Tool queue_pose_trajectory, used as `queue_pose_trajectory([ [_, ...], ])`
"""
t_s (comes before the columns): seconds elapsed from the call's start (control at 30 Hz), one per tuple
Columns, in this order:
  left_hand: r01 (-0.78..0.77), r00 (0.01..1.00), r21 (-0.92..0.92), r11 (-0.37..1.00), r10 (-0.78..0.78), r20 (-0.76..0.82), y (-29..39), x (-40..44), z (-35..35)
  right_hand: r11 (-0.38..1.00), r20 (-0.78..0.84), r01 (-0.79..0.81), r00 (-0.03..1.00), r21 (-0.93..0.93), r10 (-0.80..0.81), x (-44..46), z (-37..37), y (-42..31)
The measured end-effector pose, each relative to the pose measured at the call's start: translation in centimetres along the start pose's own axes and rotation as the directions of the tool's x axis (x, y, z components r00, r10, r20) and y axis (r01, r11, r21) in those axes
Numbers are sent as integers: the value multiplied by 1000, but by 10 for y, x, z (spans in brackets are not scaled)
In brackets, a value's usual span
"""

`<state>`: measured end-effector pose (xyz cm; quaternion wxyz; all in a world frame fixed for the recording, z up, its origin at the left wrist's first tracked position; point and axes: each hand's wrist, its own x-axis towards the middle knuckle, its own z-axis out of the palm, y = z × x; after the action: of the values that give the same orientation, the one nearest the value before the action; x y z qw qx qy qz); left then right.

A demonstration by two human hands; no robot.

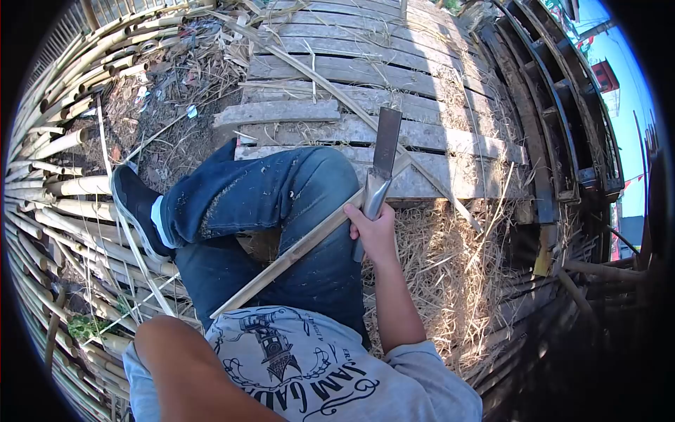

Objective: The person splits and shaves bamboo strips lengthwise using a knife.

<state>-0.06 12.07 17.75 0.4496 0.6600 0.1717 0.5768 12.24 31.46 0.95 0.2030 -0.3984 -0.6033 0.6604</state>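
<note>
My right hand [376,231] is closed around the metal handle of a broad-bladed knife [387,144], its blade pointing up and away from me. A split bamboo strip [292,257] lies slantwise across my lap and raised knee, its far end passing behind the knife. My right thumb touches this strip; whether the hand also grips it, I cannot tell. My left arm [186,359] bends back at the elbow toward the bottom edge, and the left hand is out of view.
Wooden slats [316,70] form a platform ahead, with a loose board [278,112] and long strips on top. Cut bamboo poles [77,186] are stacked at left. Straw-like shavings [443,281] cover the ground at right, beside a dark timber structure [541,105].
</note>
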Motion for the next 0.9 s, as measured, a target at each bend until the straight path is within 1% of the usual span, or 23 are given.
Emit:
queue_pose_trajectory([
  [0.03,-17,1000,2,1000,17,-16,0,-3,3,999,17,-13,1000,-44,14,-1,-9,-1],
  [0.1,-36,998,10,999,36,-57,0,-10,11,1000,-30,5,1000,27,-4,1,-1,9],
  [0.17,-39,996,-5,999,39,-85,3,-10,19,999,-37,28,999,34,-27,0,2,6],
  [0.2,-49,995,-1,999,48,-91,2,-8,24,999,-18,34,999,27,-34,3,-7,6],
  [0.23,-39,989,0,999,38,-141,5,-11,27,999,8,35,999,13,-35,2,-2,10],
  [0.27,-42,992,-5,999,42,-123,1,-8,28,999,18,13,1000,33,-13,-2,9,18],
  [0.3,-28,992,-22,999,25,-122,1,-11,24,999,3,39,999,15,-39,4,13,12],
  [0.33,-17,993,-48,999,12,-120,-2,-13,18,999,-35,38,999,-37,-39,-1,4,5],
  [0.37,-15,994,-68,998,7,-106,-6,-13,11,998,-70,37,997,-41,-40,-2,4,6],
  [0.43,8,995,-103,995,-17,-94,-12,-14,2,999,-15,22,1000,-38,-23,0,0,4],
  [0.47,15,995,-120,993,-27,-95,-15,-13,0,1000,-2,4,1000,-4,-4,0,1,0],
  [0.5,15,995,-141,990,-29,-97,-18,-13,-3,999,-20,13,1000,-42,-13,0,-2,5],
  [0.57,-7,991,-183,983,-17,-130,-17,-17,-7,1000,-2,7,1000,0,-7,0,-3,5],
  [0.63,-62,978,-249,966,9,-208,-7,-28,-7,1000,11,3,1000,-27,-3,-1,-4,3],
  [0.67,-118,964,-289,950,40,-262,-1,-36,-7,1000,30,2,1000,-3,-2,0,-5,5],
  [0.7,-176,941,-320,931,64,-332,5,-44,-8,1000,13,-17,1000,18,16,-2,-5,4],
  [0.73,-215,900,-339,916,51,-432,8,-55,-11,1000,25,-7,1000,30,7,-5,-4,0],
  [0.77,-187,846,-309,932,-7,-534,6,-66,-12,999,45,9,999,44,-11,-7,-1,-3],
  [0.8,-26,769,-223,974,-123,-628,-1,-81,-20,997,55,16,998,72,-20,-11,3,-2],
  [0.83,288,697,-78,954,-265,-666,-13,-99,-34,996,76,20,997,92,-27,-15,8,-5],
  [0.87,739,453,-1,674,-498,-740,-15,-100,-22,993,88,-8,996,118,-3,-20,14,-12],
  [0.9,920,336,108,376,-619,-709,-30,-111,-19,989,104,-42,994,144,27,-22,19,-16],
])
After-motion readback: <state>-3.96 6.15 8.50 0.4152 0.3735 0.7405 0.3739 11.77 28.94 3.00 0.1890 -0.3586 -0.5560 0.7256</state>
